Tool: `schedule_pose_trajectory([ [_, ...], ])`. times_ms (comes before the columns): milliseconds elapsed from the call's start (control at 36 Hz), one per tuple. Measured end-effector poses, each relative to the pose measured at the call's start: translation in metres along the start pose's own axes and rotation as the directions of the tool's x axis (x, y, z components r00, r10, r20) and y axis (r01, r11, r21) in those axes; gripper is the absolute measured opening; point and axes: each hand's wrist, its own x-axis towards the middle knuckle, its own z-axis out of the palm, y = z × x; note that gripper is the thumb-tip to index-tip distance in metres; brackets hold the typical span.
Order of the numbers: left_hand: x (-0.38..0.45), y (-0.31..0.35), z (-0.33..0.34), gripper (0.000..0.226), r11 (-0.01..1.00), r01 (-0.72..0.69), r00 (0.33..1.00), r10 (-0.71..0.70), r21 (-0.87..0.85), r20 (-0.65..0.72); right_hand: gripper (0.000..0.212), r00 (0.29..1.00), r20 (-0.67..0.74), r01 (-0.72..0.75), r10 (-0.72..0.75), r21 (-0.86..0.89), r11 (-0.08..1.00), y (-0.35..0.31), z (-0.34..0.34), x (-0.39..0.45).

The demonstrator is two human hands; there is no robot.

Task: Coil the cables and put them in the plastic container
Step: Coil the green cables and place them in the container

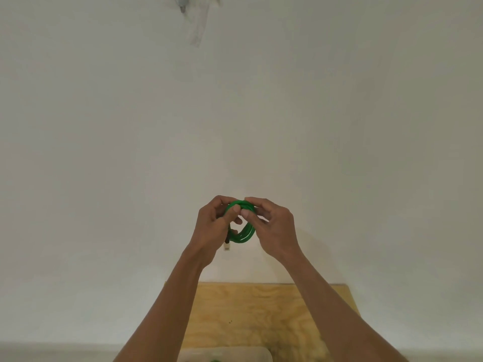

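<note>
A green cable (pixel 247 235) is wound into a small coil and held up in the air before a white wall. My left hand (pixel 213 228) grips the coil's left side, and a black and white plug hangs just below that hand. My right hand (pixel 271 227) pinches the top right of the coil between thumb and fingers. Both thumbs meet at the top of the coil. At the bottom edge of the view, the rim of the clear plastic container (pixel 251 352) shows between my forearms, with a bit of green inside it.
A plywood tabletop (pixel 274 309) lies below my arms, against the white wall. A piece of clear tape and a small grey fitting (pixel 194 22) hang on the wall high up.
</note>
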Motion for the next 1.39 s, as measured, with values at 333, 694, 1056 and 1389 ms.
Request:
schedule_pose_trajectory([
  [333, -0.012, -0.011, -0.021, 0.012, 0.999, 0.052, 0.997, -0.051, -0.012, 0.051, 0.031, 0.984, 0.018, 0.178, -0.178, -0.172, 0.969, 0.008, 0.018, -0.016],
  [694, -0.028, -0.026, -0.053, 0.012, 0.996, 0.071, 0.994, -0.075, 0.047, 0.085, 0.025, 0.843, -0.053, 0.359, -0.536, -0.686, 0.633, 0.022, 0.050, -0.051],
  [1056, -0.071, -0.078, -0.083, 0.022, 0.961, 0.278, 0.952, -0.274, -0.008, 0.139, 0.023, 0.932, -0.023, 0.250, -0.362, -0.684, 0.685, 0.056, 0.085, -0.112],
  [1389, -0.129, -0.183, -0.105, 0.042, 0.828, 0.229, 0.973, -0.207, 0.512, -0.102, 0.027, 0.957, -0.135, -0.280, 0.256, -0.657, 0.701, 0.104, 0.066, -0.198],
])
